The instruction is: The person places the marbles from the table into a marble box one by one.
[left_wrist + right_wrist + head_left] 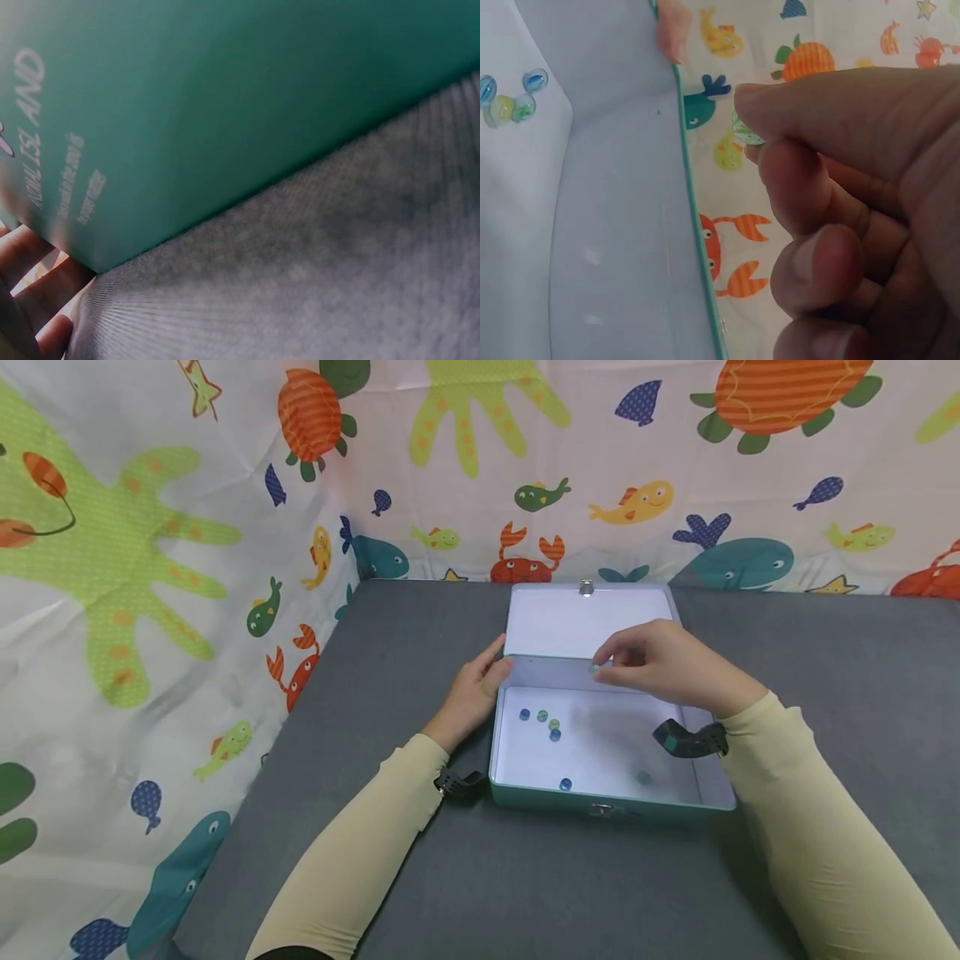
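An open green metal box (603, 803) with a white inside lies on the table, its lid (555, 618) tipped back. My left hand (471, 697) grips the box's left wall near the back corner, thumb at the rim. In the left wrist view, bent fingers (45, 292) show at the corner of the green side. Above the back of the box, my right hand (660, 667) pinches a clear marble with green streaks (746, 129) between thumb and fingertips. Below on the box floor lie blue marbles (566, 784) and green marbles (542, 716), several grouped toward the left.
A grey cloth (600, 893) covers the table. Behind and to the left hangs a white curtain (465, 510) printed with sea animals. The box has a metal clasp (602, 810) at its front. Black straps (690, 740) sit on both wrists.
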`<state>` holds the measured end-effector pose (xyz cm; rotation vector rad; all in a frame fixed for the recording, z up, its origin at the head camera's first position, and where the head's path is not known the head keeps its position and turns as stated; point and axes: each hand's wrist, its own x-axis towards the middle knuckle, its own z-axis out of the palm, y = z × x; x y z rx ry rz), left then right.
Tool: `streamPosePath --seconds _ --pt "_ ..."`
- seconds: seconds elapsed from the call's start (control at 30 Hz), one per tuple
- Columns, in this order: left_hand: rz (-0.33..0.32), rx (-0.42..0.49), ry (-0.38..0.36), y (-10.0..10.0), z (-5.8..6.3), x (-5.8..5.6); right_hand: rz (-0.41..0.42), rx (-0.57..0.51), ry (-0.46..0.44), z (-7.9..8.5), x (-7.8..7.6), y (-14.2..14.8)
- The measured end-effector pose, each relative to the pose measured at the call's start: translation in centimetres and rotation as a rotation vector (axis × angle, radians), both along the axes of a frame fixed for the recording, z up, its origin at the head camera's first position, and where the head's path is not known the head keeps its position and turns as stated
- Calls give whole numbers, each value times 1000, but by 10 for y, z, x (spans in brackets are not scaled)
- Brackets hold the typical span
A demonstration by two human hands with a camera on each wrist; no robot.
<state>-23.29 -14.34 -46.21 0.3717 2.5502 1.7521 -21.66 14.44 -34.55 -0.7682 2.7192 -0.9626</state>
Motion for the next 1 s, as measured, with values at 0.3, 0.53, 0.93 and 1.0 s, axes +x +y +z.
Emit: streamPosePath --seconds 0.3,0.53,0.93,1.0 --pt "4 4 -15 3 -2 2 51 -15 -25 -12 -5 -14" --pt "5 3 -5 2 1 1 91 -4 -37 -22 -10 -23" --pt "-4 -4 -9 -3 -3 -1 125 135 -53 -42 -14 -38" --pt "-5 -1 -10 -3 -2 -1 128 159 -59 -45 -13 -39"
